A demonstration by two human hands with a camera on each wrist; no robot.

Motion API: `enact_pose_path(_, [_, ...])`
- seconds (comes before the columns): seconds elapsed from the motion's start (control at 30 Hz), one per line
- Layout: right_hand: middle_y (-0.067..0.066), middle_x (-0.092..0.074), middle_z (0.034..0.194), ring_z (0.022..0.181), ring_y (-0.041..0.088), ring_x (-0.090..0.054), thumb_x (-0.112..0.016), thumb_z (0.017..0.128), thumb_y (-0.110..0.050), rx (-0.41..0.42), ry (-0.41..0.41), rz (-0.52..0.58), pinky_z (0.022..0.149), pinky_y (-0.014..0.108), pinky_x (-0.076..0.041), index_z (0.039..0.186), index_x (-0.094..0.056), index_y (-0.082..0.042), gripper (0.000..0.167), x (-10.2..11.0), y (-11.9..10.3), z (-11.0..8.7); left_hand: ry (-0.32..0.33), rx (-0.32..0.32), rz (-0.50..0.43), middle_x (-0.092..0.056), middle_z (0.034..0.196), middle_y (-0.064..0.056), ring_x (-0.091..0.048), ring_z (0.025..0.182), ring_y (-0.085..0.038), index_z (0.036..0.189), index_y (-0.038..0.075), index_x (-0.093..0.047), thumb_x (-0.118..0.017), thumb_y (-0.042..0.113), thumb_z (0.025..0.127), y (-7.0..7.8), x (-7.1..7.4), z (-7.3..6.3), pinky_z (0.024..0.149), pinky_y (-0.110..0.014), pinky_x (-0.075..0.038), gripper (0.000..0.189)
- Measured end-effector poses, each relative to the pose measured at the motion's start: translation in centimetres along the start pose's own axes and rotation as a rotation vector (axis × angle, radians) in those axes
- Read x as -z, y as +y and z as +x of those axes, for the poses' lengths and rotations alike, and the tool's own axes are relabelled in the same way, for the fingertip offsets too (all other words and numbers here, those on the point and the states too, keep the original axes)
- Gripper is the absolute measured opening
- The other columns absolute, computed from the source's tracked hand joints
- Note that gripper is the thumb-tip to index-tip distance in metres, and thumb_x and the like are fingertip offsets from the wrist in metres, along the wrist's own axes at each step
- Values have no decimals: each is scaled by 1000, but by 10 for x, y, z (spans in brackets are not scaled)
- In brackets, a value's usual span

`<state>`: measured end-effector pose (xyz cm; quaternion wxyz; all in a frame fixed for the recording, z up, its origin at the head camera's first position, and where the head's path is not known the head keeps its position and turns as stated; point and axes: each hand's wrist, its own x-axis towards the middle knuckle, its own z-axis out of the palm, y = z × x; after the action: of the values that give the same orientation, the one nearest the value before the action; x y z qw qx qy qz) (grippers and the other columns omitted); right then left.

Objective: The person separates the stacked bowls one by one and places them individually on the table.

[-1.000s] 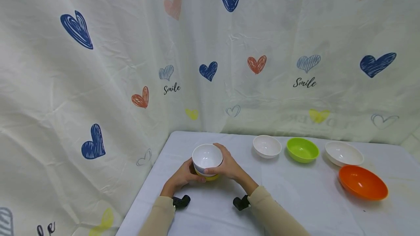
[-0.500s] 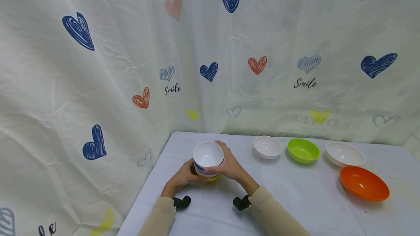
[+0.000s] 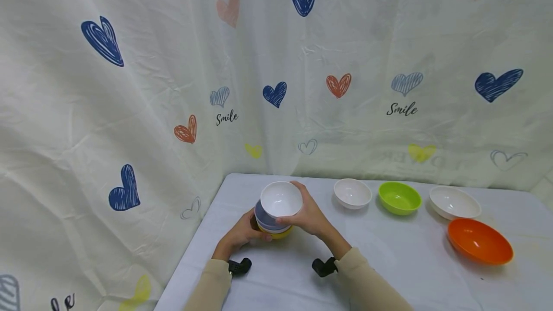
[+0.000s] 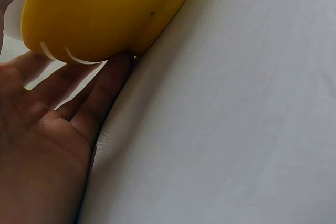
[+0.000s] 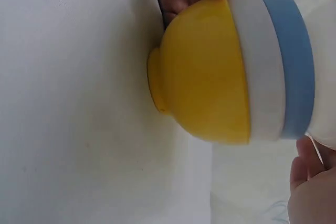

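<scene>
A nested stack stands on the table: a yellow bowl at the bottom, a white bowl in it and a blue bowl uppermost. My left hand grips the yellow bowl at its left side, thumb at the front near its rim; the left wrist view shows fingers beneath its curved wall. My right hand holds another white bowl by its right side, thumb in front and fingers behind. This bowl is tilted just above the blue one, overlapping it, with the blue bowl's inside partly showing.
Along the back of the table stand a small white bowl, a green bowl and a wide white bowl. An orange bowl lies in front, at the right. A curtain with hearts hangs behind.
My right hand has raised the top white bowl and shifted it right, uncovering the blue bowl beneath. My left hand stays on the yellow bowl.
</scene>
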<state>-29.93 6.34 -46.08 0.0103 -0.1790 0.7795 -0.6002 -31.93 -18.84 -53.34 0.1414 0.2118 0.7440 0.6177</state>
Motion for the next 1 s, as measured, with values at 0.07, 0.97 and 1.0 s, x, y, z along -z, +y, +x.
enact_pose_path(0.07, [9,-50,147,127,31,-57,-98,67,-29,-1,9,-1,103,49,-54,157,-29,-19,114,5,0,-2,-4,-4,-3,-52,149,-6,-53,132,-21,154,23,-39,-93,6,71,0,0,0,109,-28,-45,100])
enact_pose_path(0.97, [13,-40,155,130,38,-53,-95,70,-24,-68,82,-79,99,47,-55,158,-27,-22,112,66,0,-38,-27,-22,-29,-49,153,-11,-48,139,-26,155,17,-38,-92,5,72,2,-1,0,112,-26,-42,101])
enact_pose_path(1.0, [14,-39,155,130,38,-53,-96,70,-26,-74,83,-89,99,48,-56,159,-27,-21,112,69,1,-40,-26,-21,-31,-49,153,-11,-49,139,-25,155,17,-38,-93,6,72,2,-1,0,112,-27,-42,100])
